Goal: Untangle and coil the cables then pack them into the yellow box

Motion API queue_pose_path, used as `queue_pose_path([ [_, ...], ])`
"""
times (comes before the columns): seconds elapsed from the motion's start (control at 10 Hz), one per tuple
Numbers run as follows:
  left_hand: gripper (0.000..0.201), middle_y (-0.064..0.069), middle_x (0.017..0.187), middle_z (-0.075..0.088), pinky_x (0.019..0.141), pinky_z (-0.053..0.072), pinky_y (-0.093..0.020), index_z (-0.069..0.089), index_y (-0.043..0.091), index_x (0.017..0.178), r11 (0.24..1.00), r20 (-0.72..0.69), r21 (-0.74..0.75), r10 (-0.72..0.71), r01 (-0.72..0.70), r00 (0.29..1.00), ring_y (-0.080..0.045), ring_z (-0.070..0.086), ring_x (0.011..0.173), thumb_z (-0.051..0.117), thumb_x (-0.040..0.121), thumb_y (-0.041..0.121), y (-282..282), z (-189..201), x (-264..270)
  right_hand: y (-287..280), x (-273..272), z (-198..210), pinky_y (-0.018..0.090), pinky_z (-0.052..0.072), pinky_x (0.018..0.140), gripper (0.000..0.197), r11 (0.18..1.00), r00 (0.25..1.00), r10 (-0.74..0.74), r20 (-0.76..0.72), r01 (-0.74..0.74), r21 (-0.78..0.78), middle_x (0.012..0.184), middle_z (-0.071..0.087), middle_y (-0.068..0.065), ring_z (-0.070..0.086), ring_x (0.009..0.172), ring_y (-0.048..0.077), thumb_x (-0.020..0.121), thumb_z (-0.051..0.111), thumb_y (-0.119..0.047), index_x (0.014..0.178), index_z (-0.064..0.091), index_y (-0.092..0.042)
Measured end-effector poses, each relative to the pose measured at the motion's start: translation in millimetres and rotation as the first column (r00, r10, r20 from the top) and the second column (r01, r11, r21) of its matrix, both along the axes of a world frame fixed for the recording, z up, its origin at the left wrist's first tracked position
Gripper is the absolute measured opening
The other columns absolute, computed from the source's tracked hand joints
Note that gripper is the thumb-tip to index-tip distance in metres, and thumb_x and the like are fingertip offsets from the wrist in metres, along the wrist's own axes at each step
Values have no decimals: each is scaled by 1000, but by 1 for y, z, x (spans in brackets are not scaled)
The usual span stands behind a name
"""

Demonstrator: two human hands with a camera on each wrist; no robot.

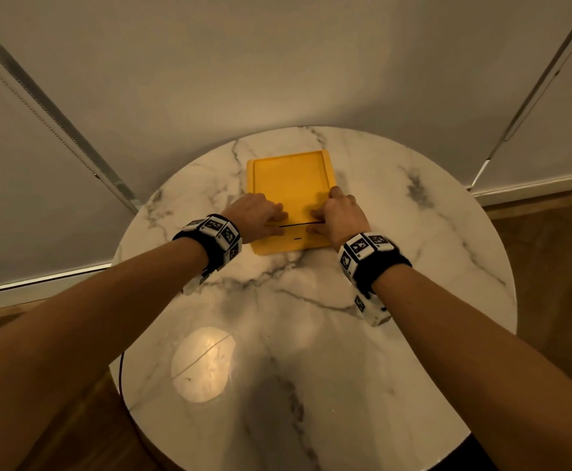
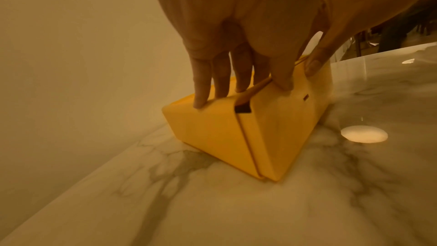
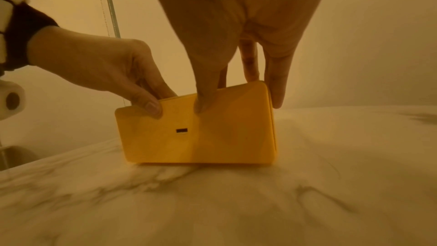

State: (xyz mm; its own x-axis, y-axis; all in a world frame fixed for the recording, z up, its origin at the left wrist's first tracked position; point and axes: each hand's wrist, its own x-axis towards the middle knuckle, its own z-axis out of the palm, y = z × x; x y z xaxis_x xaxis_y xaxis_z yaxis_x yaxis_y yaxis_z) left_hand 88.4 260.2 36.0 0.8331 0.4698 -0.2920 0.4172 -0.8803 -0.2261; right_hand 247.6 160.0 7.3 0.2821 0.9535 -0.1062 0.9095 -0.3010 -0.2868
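The yellow box (image 1: 291, 185) (rigid, smooth plastic, judged light and liable to slide) stands on the marble table (image 1: 311, 334), gripped at its near top edge by the left hand (image 1: 255, 215) and right hand (image 1: 342, 215); no cables show.

Your head view looks steeply down on the table (image 1: 311, 334). Each wrist view sits low and close, facing the box (image 2: 212, 134) from opposite near corners; all three share it.

yellow box (image 1: 291, 185): smooth matt plastic | table (image 1: 311, 334): glossy veined marble | floor (image 1: 549, 239): wood
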Motion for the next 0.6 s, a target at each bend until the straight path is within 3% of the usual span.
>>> queue_pose_path([
  [0.1, 49, -10, 124, 62, 73, 33, -31, 46, 16, 140, 1000, -6, 20, 24, -24, 1000, -29, 56, 103, 41, 100, 43, -6, 4, 0, 1, -1, 2, 42, 43, 94, 41, 1000, 1000, 7, -1, -7, -12, 123, 44, 13, 46, 111, 37, 87, 65, -40, 119, 65, -13],
  [0.2, 51, -12, 117, 63, 72, 34, -33, 44, 16, 140, 997, -6, 9, 76, -76, 997, -30, 56, 102, 40, 100, 46, -8, 5, -2, -2, 1, 5, 42, 43, 97, 39, 999, 999, 35, 8, -34, -31, 126, 41, 13, 46, 112, 38, 90, 62, -40, 120, 64, -16],
  [0.3, 53, -13, 135, 53, 88, 41, -38, 36, 16, 144, 991, 27, -70, 117, -115, 993, -31, 53, 113, 39, 100, 45, -13, 0, -9, -12, 5, 3, 41, 38, 105, 44, 995, 996, 71, -62, -75, -58, 148, 27, 17, 43, 123, 41, 91, 61, -35, 133, 57, -20],
  [0.4, 57, 0, 160, 15, 111, 29, -40, 21, 22, 152, 968, 22, -194, 164, -157, 986, -27, 26, 143, 42, 101, 38, -16, -4, -18, -27, 8, -2, 40, 33, 112, 66, 992, 983, 93, -159, -105, -69, 161, -1, 16, 37, 136, 40, 91, 62, -35, 149, 33, -22],
  [0.5, 69, 3, 162, 2, 117, 20, -41, 14, 25, 153, 940, 169, -292, 234, -178, 957, -23, 8, 148, 53, 97, 34, -19, -12, -33, -49, 8, -6, 40, 33, 111, 83, 999, 955, -24, -294, 12, -42, 161, -6, 18, 33, 139, 39, 91, 61, -42, 154, 12, -23],
  [0.6, 79, 0, 161, 6, 115, 25, -38, 17, 21, 152, 869, 485, -409, 464, -277, 741, -22, 14, 146, 65, 90, 25, -42, -21, -58, -77, 9, -17, 34, 27, 112, 80, 990, 893, -128, -432, 139, -7, 160, 14, 16, 24, 144, 31, 94, 59, -36, 154, 11, -15],
])
